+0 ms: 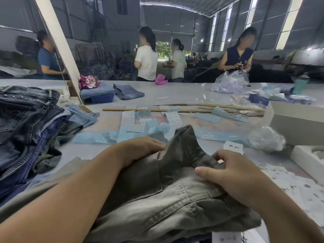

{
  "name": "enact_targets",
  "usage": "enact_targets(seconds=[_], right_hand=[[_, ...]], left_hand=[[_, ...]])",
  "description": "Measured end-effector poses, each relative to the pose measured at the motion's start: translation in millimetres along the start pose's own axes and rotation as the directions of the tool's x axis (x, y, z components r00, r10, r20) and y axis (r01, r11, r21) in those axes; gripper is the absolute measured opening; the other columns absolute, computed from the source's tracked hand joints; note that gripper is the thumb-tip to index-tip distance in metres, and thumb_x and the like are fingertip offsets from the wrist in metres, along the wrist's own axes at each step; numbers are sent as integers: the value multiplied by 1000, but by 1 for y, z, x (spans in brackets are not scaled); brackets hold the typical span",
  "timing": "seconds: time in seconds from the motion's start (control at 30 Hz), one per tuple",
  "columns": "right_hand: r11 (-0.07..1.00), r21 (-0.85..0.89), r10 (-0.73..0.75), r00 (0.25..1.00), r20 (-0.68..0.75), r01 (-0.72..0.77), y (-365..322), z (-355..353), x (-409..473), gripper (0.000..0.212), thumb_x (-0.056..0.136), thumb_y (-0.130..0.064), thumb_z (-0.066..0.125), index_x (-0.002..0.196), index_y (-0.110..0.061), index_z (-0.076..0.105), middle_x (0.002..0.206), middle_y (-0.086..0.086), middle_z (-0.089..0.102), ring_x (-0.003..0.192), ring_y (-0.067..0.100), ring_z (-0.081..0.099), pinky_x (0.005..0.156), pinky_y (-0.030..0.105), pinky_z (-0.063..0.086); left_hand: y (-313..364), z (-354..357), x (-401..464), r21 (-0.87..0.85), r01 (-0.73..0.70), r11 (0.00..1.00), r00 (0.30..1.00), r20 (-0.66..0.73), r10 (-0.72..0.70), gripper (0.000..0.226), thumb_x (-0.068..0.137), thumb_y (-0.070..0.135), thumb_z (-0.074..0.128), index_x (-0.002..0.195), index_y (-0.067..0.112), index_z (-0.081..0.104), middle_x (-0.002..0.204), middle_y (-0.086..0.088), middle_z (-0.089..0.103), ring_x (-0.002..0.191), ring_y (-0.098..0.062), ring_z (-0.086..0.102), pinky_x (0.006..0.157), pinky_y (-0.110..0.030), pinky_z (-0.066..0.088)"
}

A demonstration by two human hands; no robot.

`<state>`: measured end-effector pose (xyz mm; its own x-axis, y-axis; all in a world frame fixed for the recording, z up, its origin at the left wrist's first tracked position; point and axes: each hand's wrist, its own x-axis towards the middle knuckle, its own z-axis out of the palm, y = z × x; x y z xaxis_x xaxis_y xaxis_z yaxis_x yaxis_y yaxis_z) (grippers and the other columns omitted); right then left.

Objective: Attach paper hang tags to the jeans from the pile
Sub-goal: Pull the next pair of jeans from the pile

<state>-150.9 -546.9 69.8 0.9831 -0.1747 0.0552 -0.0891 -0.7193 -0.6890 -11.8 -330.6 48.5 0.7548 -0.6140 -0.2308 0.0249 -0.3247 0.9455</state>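
A grey-olive pair of jeans [168, 193] lies on the table in front of me, its waistband end raised in a fold. My left hand [140, 148] rests on the left side of that fold, fingers lying flat along the cloth. My right hand [233, 171] grips the fabric on the right, thumb on top and fingers curled under. A pile of dark and blue jeans [29, 130] sits at the left. White paper tags [233, 147] lie just beyond my right hand, and more tag sheets [135, 121] with blue strips are spread at mid table.
A grey cardboard box [296, 125] and a white tray [308, 160] stand at the right, with a crumpled clear bag [266, 139] beside them. Wooden sticks [157, 110] lie across the table. Folded jeans [128, 92] sit farther back. Several people stand beyond the table.
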Motion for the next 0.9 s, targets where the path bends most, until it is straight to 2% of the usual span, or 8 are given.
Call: enact_targets(seconds=[0.07,0.2,0.27,0.33,0.5,0.6,0.77,0.9], right_hand=[[997,-80,-20,999,-33,18,-1,4,2,24,74,-47,78,81,-30,63,76,-13,66,72,2,60,61,25,40],[997,-77,-31,997,-73,25,5,7,-1,18,79,-36,78,82,-30,61,78,-12,67,73,4,61,62,25,42],[998,-61,-41,994,-101,35,7,9,-3,17,80,-33,77,81,-28,60,74,-11,67,71,4,61,61,25,42],[997,-60,-50,990,-133,43,9,10,-5,16,80,-31,76,81,-28,60,73,-11,67,70,4,60,60,24,42],[1000,-5,-8,988,-155,8,13,8,-9,20,79,-25,74,88,-30,58,74,-9,70,72,10,64,67,30,48],[1000,9,2,988,-153,-1,13,5,-13,25,77,-21,73,92,-32,56,69,-12,70,65,11,65,68,33,52],[999,-13,31,995,-91,-32,16,6,-17,28,76,-19,67,95,-34,53,73,-13,71,61,6,65,61,28,51],[996,-40,81,996,-24,-82,16,9,-18,27,75,-29,65,97,-36,52,78,-10,69,71,7,64,60,25,42]], left_hand=[[1,5,2,130,-36,991,999,-5,37,26,94,8,60,80,19,78,85,-3,73,76,-14,65,82,-30,51],[11,5,-10,114,-27,993,983,182,6,27,98,20,58,82,21,80,81,4,74,67,-4,67,63,-17,51],[16,4,-13,126,-29,992,986,167,8,22,96,22,61,84,17,80,82,1,74,69,-6,66,66,-18,51],[20,4,-11,324,-71,943,996,75,49,21,95,19,62,84,14,79,81,3,73,73,-8,61,75,-25,48],[33,-1,0,814,-10,580,950,-174,261,38,100,28,51,62,21,55,69,8,59,74,-13,54,70,-31,40],[33,-6,6,757,13,653,894,-301,331,40,102,31,49,63,22,50,73,4,57,73,-16,50,63,-30,33],[17,-15,15,709,225,668,605,-639,475,31,104,29,39,86,13,58,101,-17,66,85,-29,52,73,-34,32],[-4,11,27,775,282,566,718,-561,411,31,102,36,41,98,14,62,105,-13,64,91,-27,54,77,-37,41]])
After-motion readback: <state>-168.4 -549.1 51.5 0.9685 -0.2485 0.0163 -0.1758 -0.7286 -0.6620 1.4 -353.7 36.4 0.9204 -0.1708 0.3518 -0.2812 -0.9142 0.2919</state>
